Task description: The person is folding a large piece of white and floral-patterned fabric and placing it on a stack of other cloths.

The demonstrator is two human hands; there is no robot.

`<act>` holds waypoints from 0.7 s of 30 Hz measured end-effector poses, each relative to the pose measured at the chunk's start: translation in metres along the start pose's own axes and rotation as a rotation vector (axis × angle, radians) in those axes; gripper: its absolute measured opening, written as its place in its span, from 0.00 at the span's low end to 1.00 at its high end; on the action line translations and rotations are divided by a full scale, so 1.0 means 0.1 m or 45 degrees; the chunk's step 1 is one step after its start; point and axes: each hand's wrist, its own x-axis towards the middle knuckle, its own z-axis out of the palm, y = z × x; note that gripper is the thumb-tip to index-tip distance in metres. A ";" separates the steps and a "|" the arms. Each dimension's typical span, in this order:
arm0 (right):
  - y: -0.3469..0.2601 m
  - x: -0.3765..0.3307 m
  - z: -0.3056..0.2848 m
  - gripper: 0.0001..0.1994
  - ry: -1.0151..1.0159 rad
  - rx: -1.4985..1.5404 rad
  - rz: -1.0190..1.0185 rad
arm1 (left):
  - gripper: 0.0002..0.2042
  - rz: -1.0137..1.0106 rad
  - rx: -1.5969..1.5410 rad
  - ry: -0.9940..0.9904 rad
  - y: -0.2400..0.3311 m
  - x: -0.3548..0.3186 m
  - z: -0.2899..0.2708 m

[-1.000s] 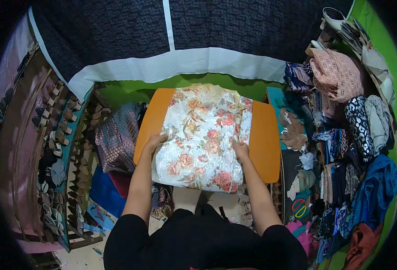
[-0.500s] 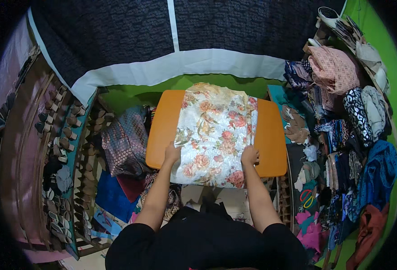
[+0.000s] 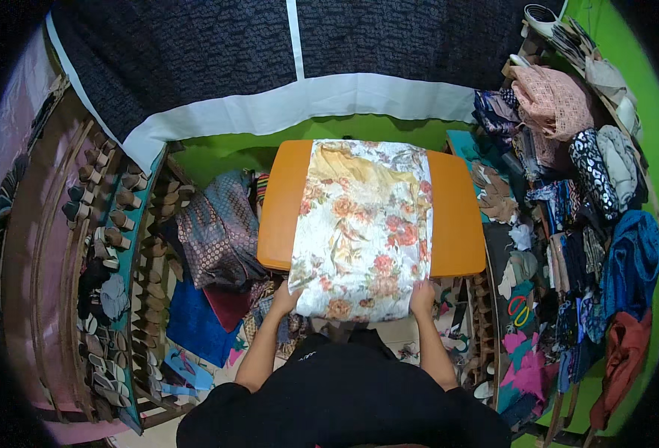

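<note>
A white cloth with orange and red flowers (image 3: pixel 359 239) lies across an orange table (image 3: pixel 456 216), its near end hanging past the front edge. A yellowish layer shows over its far part. My left hand (image 3: pixel 284 300) is closed on the cloth's near left edge. At the near right edge, my right hand (image 3: pixel 422 297) grips the same cloth. Both hands are in front of the table edge, and the fingertips are partly hidden by the fabric.
Shelves of shoes (image 3: pixel 124 198) stand to the left, with patterned fabric (image 3: pixel 217 231) and blue cloth (image 3: pixel 199 321) beside the table. On the right are piled fabrics (image 3: pixel 561 101) and scissors with red and yellow handles (image 3: pixel 518 310). A dark curtain (image 3: pixel 195 67) hangs behind.
Both hands have drawn the cloth toward me, so its near end hangs farther over the front edge. Its far end now lies flatter on the table.
</note>
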 end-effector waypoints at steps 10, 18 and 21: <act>0.10 -0.58 -0.10 0.13 -0.127 -0.064 0.091 | 0.22 -0.194 0.188 0.023 -0.24 -0.49 0.13; -0.16 -0.27 -0.01 0.17 0.245 0.004 -0.034 | 0.19 0.085 0.143 0.552 0.33 0.21 -0.10; -0.29 -0.11 0.00 0.18 0.315 0.073 0.030 | 0.20 0.179 0.177 0.552 0.51 0.62 -0.17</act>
